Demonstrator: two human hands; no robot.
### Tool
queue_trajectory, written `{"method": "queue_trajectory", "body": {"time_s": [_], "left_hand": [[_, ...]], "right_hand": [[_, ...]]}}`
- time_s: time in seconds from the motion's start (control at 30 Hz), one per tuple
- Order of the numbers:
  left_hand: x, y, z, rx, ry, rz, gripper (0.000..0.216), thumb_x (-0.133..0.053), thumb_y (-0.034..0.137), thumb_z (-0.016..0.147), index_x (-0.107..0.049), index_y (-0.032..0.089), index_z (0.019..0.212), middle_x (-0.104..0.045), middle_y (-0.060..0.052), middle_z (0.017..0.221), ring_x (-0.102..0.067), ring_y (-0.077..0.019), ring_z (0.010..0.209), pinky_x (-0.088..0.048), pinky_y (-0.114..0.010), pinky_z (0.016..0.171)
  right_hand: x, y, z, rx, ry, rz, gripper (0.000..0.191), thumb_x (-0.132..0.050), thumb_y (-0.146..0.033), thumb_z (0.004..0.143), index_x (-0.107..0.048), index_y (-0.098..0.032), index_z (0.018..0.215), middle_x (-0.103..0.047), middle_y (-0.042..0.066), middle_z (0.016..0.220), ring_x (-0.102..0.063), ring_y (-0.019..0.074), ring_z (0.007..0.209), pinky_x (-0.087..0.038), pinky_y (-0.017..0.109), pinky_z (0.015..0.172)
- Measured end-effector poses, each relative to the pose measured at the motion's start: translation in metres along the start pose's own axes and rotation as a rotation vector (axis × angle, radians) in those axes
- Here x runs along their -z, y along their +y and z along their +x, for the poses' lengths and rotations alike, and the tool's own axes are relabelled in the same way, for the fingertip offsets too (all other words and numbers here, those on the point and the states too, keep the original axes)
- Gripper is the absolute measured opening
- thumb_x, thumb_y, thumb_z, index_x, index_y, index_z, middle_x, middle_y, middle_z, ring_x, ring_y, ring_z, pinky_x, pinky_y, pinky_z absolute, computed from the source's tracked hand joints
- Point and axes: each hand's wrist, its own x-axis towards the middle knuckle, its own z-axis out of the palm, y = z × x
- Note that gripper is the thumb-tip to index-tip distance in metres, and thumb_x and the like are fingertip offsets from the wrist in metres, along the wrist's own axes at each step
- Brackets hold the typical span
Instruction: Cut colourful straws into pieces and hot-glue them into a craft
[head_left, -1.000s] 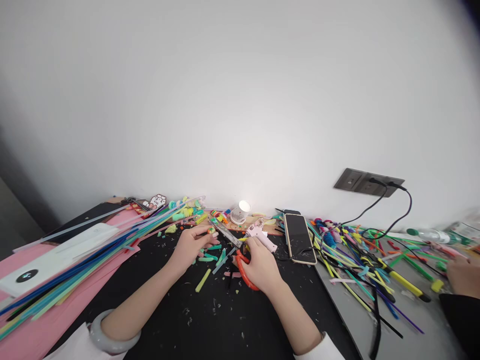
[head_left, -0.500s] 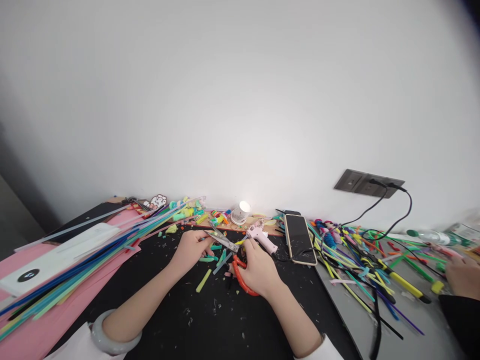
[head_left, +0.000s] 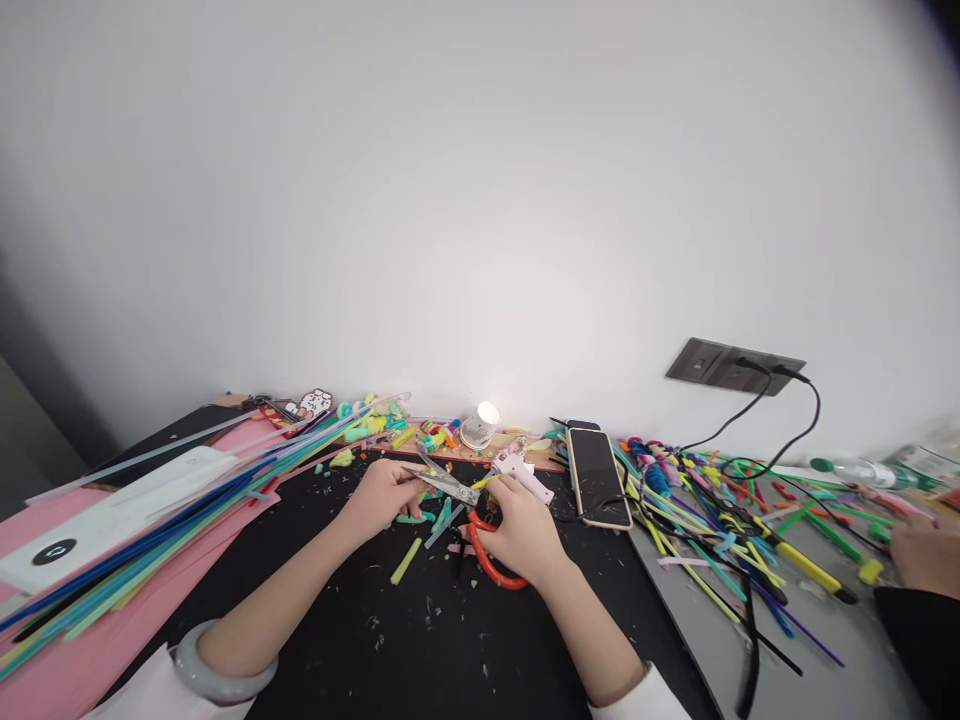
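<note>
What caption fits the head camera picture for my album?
Orange-handled scissors open in the right hand, left hand near their blades.

The black table [head_left: 420, 640] is leaving room to pass between the forearms [head_left: 289, 590]. Scissors [head_left: 466, 494] are spanning the gap from left hand [head_left: 381, 500] to right hand [head_left: 521, 535]; a cup [head_left: 478, 428], glue gun [head_left: 529, 477] and phone [head_left: 600, 480] are blocking the way beyond.

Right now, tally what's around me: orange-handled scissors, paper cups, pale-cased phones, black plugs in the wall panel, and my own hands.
Orange-handled scissors: 1
Paper cup: 1
Pale-cased phone: 1
Black plugs in the wall panel: 2
Your own hands, left hand and right hand: 2
Total: 7
</note>
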Motion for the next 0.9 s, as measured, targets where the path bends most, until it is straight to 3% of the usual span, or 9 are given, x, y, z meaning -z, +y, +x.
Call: {"method": "queue_trajectory", "body": {"time_s": [0.33, 0.73, 0.9], "left_hand": [[0.0012, -0.0047, 0.0012, -0.008, -0.04, 0.036, 0.024, -0.057, 0.037, 0.071, -0.069, 0.017, 0.065, -0.057, 0.001, 0.043, -0.057, -0.0171, 0.044, -0.039, -0.026, 0.049], [0.0042, -0.003, 0.0004, -0.024, -0.112, 0.021, 0.026, -0.058, 0.036, 0.075, -0.067, 0.017, 0.06, -0.052, 0.003, 0.037, -0.05, -0.0136, 0.039, -0.044, -0.027, 0.057], [0.0053, 0.0014, -0.0019, -0.02, -0.136, -0.008, 0.023, -0.059, 0.035, 0.074, -0.066, 0.017, 0.06, -0.051, 0.005, 0.036, -0.044, -0.0117, 0.036, -0.041, -0.027, 0.056]], "right_hand": [[-0.0007, 0.0031, 0.0005, 0.016, -0.001, -0.013, 0.037, -0.078, -0.049, 0.071, -0.055, -0.021, 0.081, -0.06, -0.001, 0.085, -0.052, 0.0161, 0.077, -0.029, 0.025, 0.061], [0.0053, 0.0037, 0.002, 0.034, -0.033, -0.029, 0.04, -0.078, -0.048, 0.07, -0.05, -0.02, 0.069, -0.056, -0.003, 0.075, -0.047, 0.0126, 0.068, -0.023, 0.024, 0.056], [0.0074, 0.0023, 0.0017, 0.042, -0.05, -0.04, 0.034, -0.075, -0.042, 0.073, -0.05, -0.019, 0.067, -0.055, -0.003, 0.073, -0.047, 0.0119, 0.068, -0.024, 0.024, 0.056]]}}
